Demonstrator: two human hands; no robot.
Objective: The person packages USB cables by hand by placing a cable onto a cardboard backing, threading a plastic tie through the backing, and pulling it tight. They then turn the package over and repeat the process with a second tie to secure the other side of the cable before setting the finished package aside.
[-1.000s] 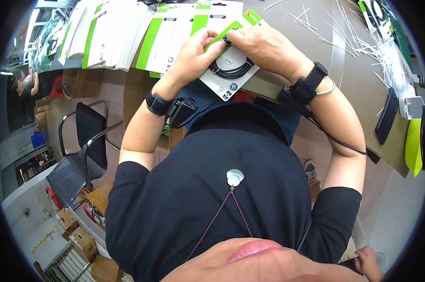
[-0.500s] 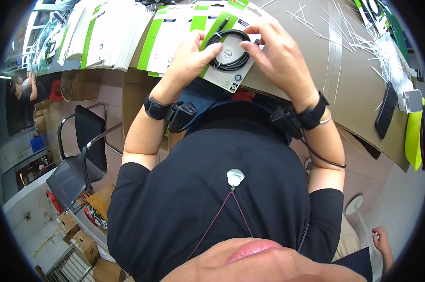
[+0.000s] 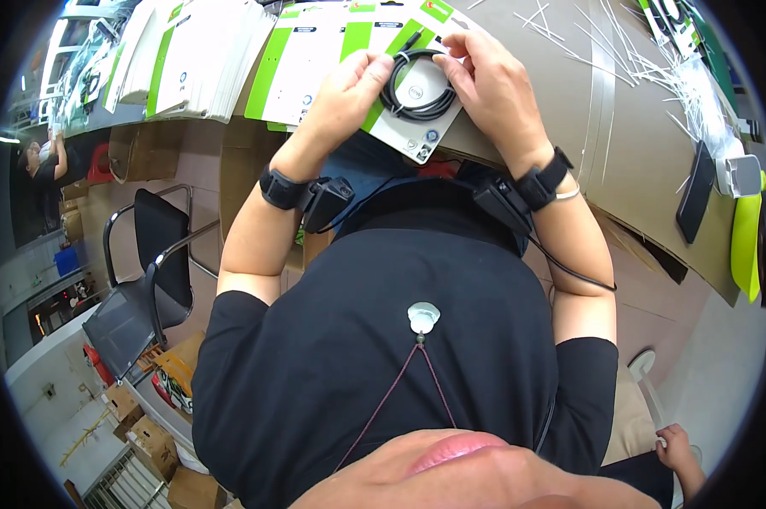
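Black cable (image 3: 421, 114) lies coiled on a green-and-white card (image 3: 402, 137), upper centre of the frame. The left hand (image 3: 346, 97) pinches the card's left side; the right hand (image 3: 500, 95) narrows at the coil's upper right, grip unclear. Seemingly fastening; next calls for precise fingertips.

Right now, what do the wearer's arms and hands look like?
The left hand and right hand are ungloved. Each wrist has a black fabric strap and boxy black device; the right adds a thin pale bangle and slim black cable. Both black fabric sleeves are short.
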